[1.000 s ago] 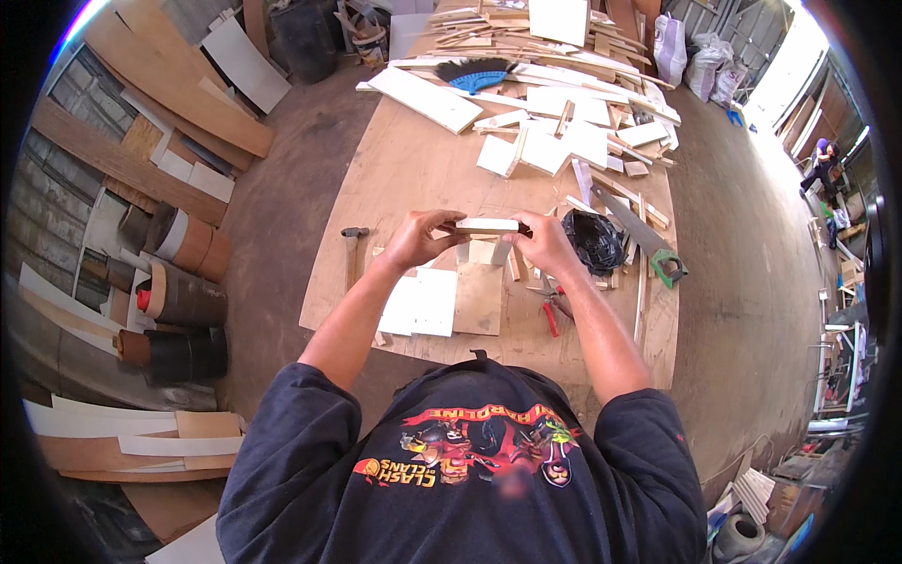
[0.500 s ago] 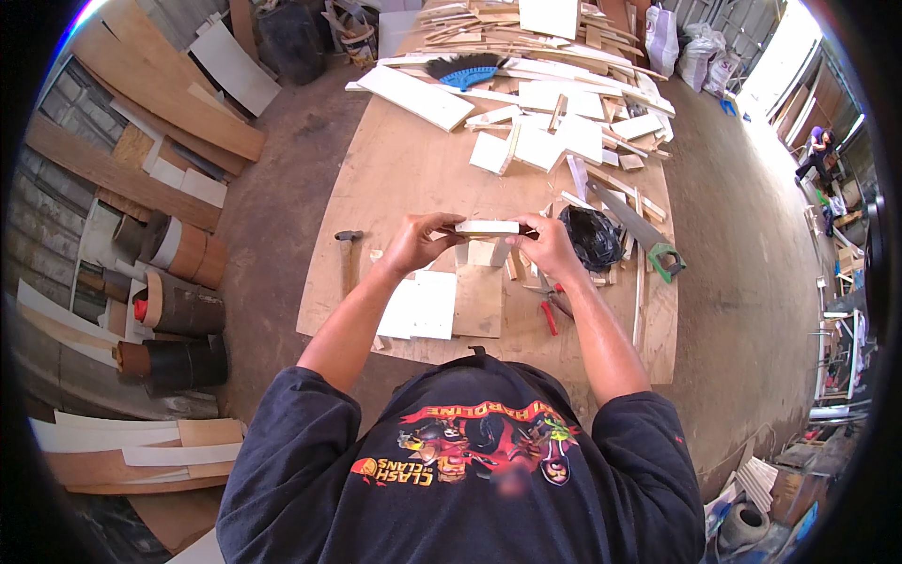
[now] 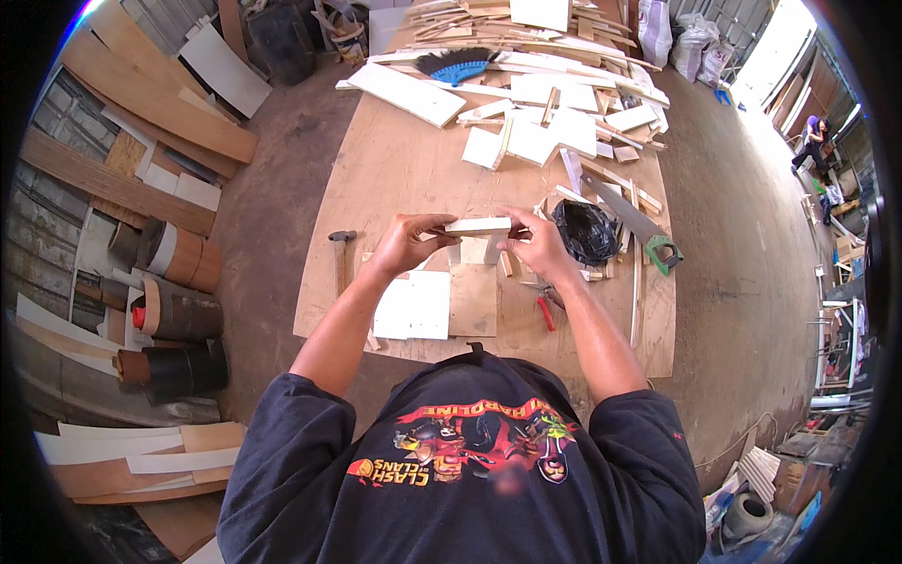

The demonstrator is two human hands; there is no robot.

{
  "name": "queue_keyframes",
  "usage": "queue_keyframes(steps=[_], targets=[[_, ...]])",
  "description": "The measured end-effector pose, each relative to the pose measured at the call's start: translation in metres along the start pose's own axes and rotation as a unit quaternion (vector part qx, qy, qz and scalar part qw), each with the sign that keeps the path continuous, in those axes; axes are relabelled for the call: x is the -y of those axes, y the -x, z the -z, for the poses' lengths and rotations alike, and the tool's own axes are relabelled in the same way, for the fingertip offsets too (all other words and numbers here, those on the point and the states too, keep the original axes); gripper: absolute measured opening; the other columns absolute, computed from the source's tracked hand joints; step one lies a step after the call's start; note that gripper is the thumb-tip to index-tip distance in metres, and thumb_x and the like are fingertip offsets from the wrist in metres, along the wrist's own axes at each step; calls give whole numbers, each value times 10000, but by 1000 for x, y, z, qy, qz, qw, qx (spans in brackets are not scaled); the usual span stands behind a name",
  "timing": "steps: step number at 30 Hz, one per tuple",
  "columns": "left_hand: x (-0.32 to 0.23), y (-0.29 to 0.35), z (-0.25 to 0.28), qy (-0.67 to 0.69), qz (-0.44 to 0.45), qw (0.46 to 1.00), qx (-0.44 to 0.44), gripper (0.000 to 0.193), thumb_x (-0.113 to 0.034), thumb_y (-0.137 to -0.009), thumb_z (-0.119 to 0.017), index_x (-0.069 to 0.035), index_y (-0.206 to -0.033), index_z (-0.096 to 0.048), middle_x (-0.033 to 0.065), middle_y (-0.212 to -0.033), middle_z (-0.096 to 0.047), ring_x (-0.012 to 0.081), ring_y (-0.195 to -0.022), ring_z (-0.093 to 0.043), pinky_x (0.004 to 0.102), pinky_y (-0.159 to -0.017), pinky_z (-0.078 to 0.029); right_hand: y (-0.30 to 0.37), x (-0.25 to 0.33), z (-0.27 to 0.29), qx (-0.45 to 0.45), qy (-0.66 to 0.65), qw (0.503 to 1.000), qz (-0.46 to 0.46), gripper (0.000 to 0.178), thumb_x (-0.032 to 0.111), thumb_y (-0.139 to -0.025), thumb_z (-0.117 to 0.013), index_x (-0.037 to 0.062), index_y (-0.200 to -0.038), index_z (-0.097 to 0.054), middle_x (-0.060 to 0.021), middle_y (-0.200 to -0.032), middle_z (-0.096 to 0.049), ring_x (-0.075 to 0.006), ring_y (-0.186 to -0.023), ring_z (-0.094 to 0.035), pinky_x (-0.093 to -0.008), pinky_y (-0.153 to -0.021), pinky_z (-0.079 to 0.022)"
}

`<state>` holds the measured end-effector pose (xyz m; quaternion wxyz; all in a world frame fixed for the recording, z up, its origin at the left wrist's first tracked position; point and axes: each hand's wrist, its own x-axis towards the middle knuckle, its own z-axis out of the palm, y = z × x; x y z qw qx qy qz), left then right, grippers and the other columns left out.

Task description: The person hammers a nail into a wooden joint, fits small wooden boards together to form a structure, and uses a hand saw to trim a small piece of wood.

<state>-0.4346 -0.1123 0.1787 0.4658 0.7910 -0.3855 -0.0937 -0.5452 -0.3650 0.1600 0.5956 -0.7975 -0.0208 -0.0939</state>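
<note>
A short white wooden board (image 3: pixel 478 227) is held level between my two hands. My left hand (image 3: pixel 413 244) pinches its left end. My right hand (image 3: pixel 538 246) grips the right end, thumb below and fingers at the far side. Beneath the board, pale upright pieces stand over a flat brown board (image 3: pixel 473 308); whether they are joined to the held board I cannot tell. White panels (image 3: pixel 414 305) lie beside the brown board. A hammer (image 3: pixel 341 260) rests left of my left hand. Red-handled pliers (image 3: pixel 546 311) lie below my right wrist.
Right of my hands are a black plastic bag (image 3: pixel 584 232) and a green-handled handsaw (image 3: pixel 631 214). Wood offcuts (image 3: pixel 554 132) and a blue brush (image 3: pixel 458 69) cover the table's far end. Rolls of sheet (image 3: pixel 183 315) stand at left. Another person (image 3: pixel 814 143) is far right.
The held board has tilted slightly, its right end now a little higher. My right hand's fingers have shifted around that end. The whole view has moved a little.
</note>
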Motion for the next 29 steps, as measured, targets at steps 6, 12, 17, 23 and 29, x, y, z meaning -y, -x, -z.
queue_keyframes(steps=[6,12,17,23,29], targets=[[-3,2,-2,-14,-26,999,-13,345,-75,-847,-814,-13,-1176,-731,151,-1083,-763,211,-965,-755,335,-816,-615,3,-12,-10,-47,-11,998,32,304,40,-902,-743,-3,-1199,-694,-93,-1011,-753,-108,-885,-663,-288,-808,-552],[-11,3,-5,-40,-11,999,-21,348,-75,-858,-798,-15,-1192,-722,162,-1102,-754,223,-964,-756,350,-845,-618,1,-8,-9,-53,55,996,54,249,62,-930,-720,-12,-1167,-698,-105,-962,-752,-101,-860,-654,-277,-766,-540],[3,3,-11,-33,14,999,-33,347,-88,-866,-794,-3,-1193,-717,163,-1103,-755,233,-988,-752,356,-844,-612,2,-2,-10,-60,68,995,42,257,73,-906,-737,-24,-1137,-683,-167,-943,-742,-185,-809,-686,-324,-733,-534],[-10,-2,-10,-30,29,999,-21,345,-136,-886,-791,15,-1186,-713,153,-1051,-767,235,-966,-752,363,-836,-606,2,-9,-7,-63,69,995,38,244,81,-916,-739,-20,-1133,-694,-121,-920,-746,-118,-806,-640,-283,-713,-517],[-4,-4,-13,12,89,996,-19,281,-248,-975,-709,-60,-1181,-741,146,-1022,-771,265,-980,-748,374,-852,-597,1,1,-7,-40,14,999,6,264,74,-913,-732,13,-1169,-706,-120,-1028,-761,-187,-917,-712,-317,-836,-552]])
